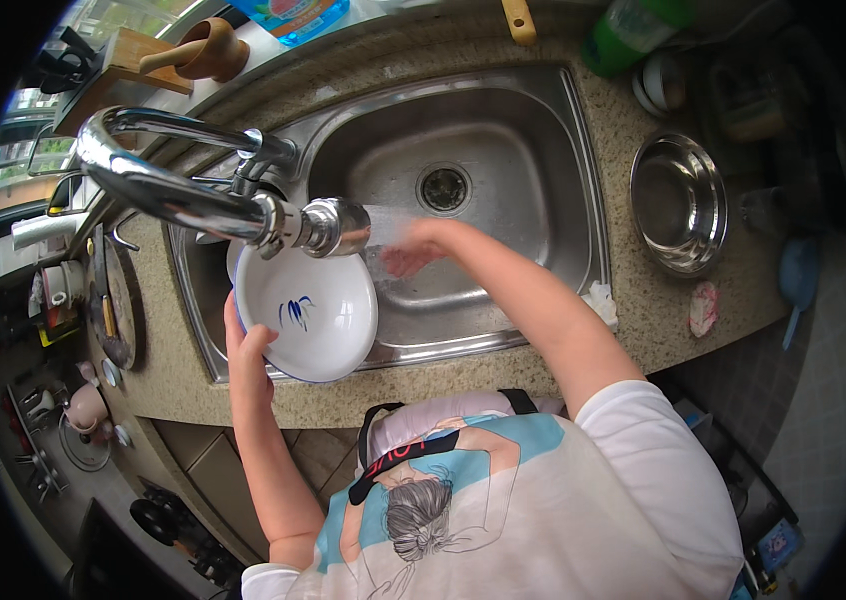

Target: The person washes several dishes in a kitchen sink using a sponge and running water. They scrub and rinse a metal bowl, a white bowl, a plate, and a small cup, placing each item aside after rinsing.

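Note:
My left hand (249, 349) grips the rim of a white bowl (329, 322) with a blue rim and a blue painted mark inside, thumb over the edge. It is tilted above the left part of the stainless steel sink (498, 281). My right hand (417, 246) is over the main basin, in the water stream (389, 221) from the chrome faucet (337, 227). Its fingers point down and look blurred; I see nothing held in them. Part of another white dish (232, 259) shows behind the bowl.
A steel basin (679, 202), small bowls (659, 84) and a red-and-white cloth or sponge (703, 309) occupy the right counter. The faucet's neck (160, 191) arches over the left side. A wooden mortar (217, 51) and knife block (123, 71) stand by the window.

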The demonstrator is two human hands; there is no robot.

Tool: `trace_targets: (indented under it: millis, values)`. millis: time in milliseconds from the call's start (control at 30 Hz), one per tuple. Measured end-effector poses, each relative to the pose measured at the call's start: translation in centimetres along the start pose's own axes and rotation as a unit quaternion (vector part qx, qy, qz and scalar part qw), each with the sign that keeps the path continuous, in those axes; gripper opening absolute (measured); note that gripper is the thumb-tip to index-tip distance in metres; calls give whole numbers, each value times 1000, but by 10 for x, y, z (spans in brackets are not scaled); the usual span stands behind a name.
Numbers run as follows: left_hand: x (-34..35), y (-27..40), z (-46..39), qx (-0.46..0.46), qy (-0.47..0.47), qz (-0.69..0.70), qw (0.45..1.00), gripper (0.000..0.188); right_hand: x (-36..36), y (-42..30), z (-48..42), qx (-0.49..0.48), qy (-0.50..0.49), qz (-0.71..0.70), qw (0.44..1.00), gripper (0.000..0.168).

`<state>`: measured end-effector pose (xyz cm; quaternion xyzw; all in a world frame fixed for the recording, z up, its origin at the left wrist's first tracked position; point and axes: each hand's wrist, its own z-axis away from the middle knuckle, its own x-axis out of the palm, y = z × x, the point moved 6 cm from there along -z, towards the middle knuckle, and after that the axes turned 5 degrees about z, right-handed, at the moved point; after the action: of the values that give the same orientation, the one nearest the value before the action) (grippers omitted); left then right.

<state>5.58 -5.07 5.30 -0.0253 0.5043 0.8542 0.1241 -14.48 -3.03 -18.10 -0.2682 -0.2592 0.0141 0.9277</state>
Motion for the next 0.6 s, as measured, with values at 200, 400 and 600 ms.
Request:
trace_targets:
  millis: [200,400,600]
  values:
    - [10,-15,2,-31,-19,59,998,64,-30,-61,77,-189,223,19,956,6]
    - [34,-48,-10,-65,-88,199,974,64,-30,-78,121,-319,305,21,897,22]
    - [33,-82,-20,-127,-148,317,928,56,15,-55,165,-241,226,-95,939,32]
